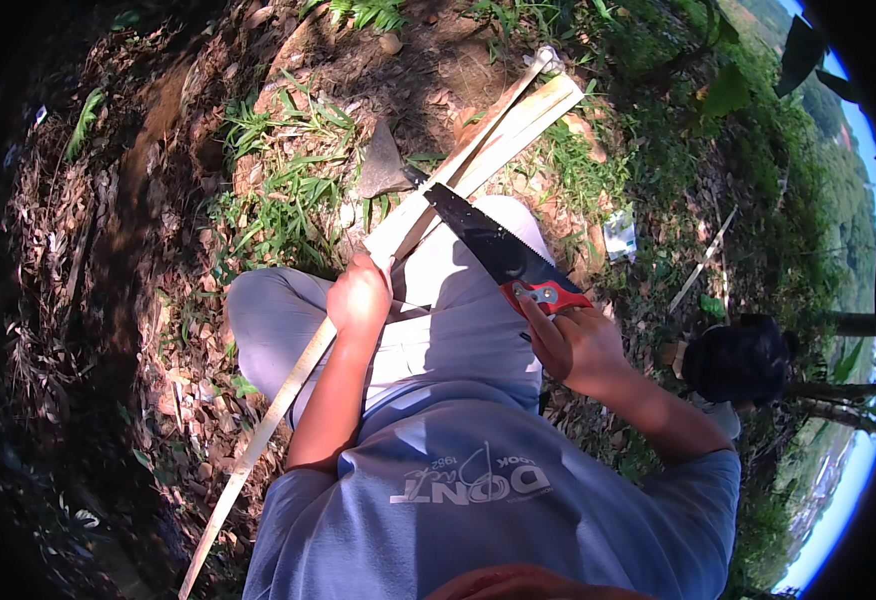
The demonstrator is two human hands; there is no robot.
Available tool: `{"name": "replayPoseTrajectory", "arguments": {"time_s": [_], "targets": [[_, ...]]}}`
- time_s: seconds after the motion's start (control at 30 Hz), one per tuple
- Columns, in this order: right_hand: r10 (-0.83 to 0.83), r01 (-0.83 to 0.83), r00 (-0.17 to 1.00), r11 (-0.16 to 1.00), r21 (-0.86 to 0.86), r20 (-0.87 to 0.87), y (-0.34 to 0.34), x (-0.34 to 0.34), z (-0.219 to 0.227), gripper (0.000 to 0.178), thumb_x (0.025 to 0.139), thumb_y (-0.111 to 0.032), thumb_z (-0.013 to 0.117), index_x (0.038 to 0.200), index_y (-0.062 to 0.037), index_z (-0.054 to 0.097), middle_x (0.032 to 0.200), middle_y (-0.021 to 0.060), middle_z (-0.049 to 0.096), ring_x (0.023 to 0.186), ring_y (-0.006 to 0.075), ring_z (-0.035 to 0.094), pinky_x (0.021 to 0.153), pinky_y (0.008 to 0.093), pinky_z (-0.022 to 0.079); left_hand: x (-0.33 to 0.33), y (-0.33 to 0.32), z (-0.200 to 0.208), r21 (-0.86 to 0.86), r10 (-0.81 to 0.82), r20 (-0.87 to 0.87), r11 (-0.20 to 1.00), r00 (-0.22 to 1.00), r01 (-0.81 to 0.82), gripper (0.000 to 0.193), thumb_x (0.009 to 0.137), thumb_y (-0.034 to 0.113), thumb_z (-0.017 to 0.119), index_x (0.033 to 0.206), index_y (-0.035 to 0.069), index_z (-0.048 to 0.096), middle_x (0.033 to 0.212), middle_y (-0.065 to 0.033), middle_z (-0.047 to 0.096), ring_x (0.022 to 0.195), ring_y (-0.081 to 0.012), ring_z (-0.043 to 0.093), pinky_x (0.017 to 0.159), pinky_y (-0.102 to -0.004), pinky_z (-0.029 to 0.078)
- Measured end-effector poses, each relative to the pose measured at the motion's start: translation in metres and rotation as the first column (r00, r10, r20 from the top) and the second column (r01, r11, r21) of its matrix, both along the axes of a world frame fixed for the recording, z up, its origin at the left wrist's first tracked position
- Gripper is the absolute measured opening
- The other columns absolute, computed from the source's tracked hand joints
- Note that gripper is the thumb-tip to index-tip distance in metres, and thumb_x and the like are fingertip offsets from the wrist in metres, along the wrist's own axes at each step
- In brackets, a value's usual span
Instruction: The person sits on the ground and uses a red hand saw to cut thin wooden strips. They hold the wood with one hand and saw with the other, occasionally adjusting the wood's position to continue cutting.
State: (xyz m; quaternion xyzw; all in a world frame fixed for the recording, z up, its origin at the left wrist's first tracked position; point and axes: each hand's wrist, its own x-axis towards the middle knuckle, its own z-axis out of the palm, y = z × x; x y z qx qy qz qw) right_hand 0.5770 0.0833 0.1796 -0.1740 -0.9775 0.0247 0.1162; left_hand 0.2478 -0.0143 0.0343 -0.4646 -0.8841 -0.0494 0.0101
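My right hand point(583, 350) is closed around the red handle of a handsaw point(488, 240). Its dark blade points up and left, lying across pale wooden slats point(523, 130) with its tip just past them. The slats slant from my lap to the ground ahead, two of them side by side at the far end. My left hand point(360, 298) grips wood at their near end. From that hand a long thin wooden strip point(258, 440) runs down to the lower left; whether it joins the slats is hidden by my fingers. My crossed legs point(278, 305) lie beneath.
A grey pointed stone point(383, 165) lies left of the slats. To the right are a white scrap point(620, 236), a thin stick point(706, 258) and a black bag-like object point(738, 360). Leaf litter covers the left ground, green plants the right, where the land appears to drop away.
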Motion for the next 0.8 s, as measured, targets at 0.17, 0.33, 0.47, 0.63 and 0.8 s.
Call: {"name": "replayPoseTrajectory", "arguments": {"time_s": [0.17, 0.33, 0.47, 0.63, 0.8], "targets": [[-0.003, 0.003, 1.000, 1.000, 0.007, -0.007, -0.008, 0.004, -0.006, 0.062, 0.091, -0.014, 0.074, 0.150, -0.0019, 0.059, 0.069, 0.0060, 0.066, 0.058, 0.0293, 0.066, 0.060, 0.0443, 0.056, 0.005, -0.001, 0.001, 0.033, -0.031, -0.002, 0.999, 1.000, 0.032, 0.045, 0.103, 0.050, 0.070, 0.092, 0.007, 0.061, 0.078, -0.0130, 0.076, 0.068, -0.0311, 0.079, 0.060, -0.0437, 0.064], [-0.067, 0.066, 0.997, 0.998, -0.021, -0.037, -0.006, -0.012, -0.019, 0.058, 0.095, -0.014, 0.070, 0.151, -0.0037, 0.058, 0.073, 0.0094, 0.070, 0.062, 0.0314, 0.070, 0.062, 0.0464, 0.058, 0.003, -0.002, -0.004, -0.014, -0.021, 0.010, 1.000, 1.000, 0.022, 0.045, 0.103, 0.050, 0.070, 0.094, 0.008, 0.061, 0.078, -0.0123, 0.076, 0.068, -0.0303, 0.079, 0.059, -0.0428, 0.064], [-0.109, 0.117, 0.991, 0.988, -0.102, 0.078, -0.005, -0.019, -0.028, 0.055, 0.097, -0.016, 0.068, 0.150, -0.0065, 0.059, 0.081, 0.0131, 0.076, 0.068, 0.0337, 0.074, 0.063, 0.0474, 0.059, 0.004, -0.002, -0.005, -0.014, -0.017, -0.008, 1.000, 1.000, 0.017, 0.045, 0.103, 0.051, 0.070, 0.094, 0.008, 0.061, 0.078, -0.0124, 0.076, 0.067, -0.0305, 0.079, 0.059, -0.0422, 0.064], [-0.182, 0.182, 0.983, 0.977, -0.109, 0.003, -0.011, -0.035, -0.040, 0.046, 0.097, -0.019, 0.074, 0.140, -0.0052, 0.069, 0.080, 0.0099, 0.076, 0.067, 0.0332, 0.074, 0.063, 0.0467, 0.059, 0.003, 0.000, -0.008, 0.004, -0.028, -0.022, 1.000, 0.999, 0.028, 0.046, 0.103, 0.052, 0.070, 0.094, 0.008, 0.061, 0.079, -0.0125, 0.076, 0.068, -0.0305, 0.079, 0.059, -0.0425, 0.064], [-0.360, 0.316, 0.929, 0.893, -0.320, -0.087, -0.002, -0.054, -0.012, 0.032, 0.097, -0.018, 0.074, 0.127, -0.0054, 0.078, 0.079, 0.0141, 0.075, 0.068, 0.0346, 0.074, 0.062, 0.0437, 0.059, 0.005, 0.001, 0.000, -0.032, -0.013, -0.021, 0.999, 1.000, 0.012, 0.046, 0.102, 0.052, 0.071, 0.094, 0.008, 0.060, 0.079, -0.0121, 0.076, 0.069, -0.0293, 0.079, 0.060, -0.0417, 0.064]]}}
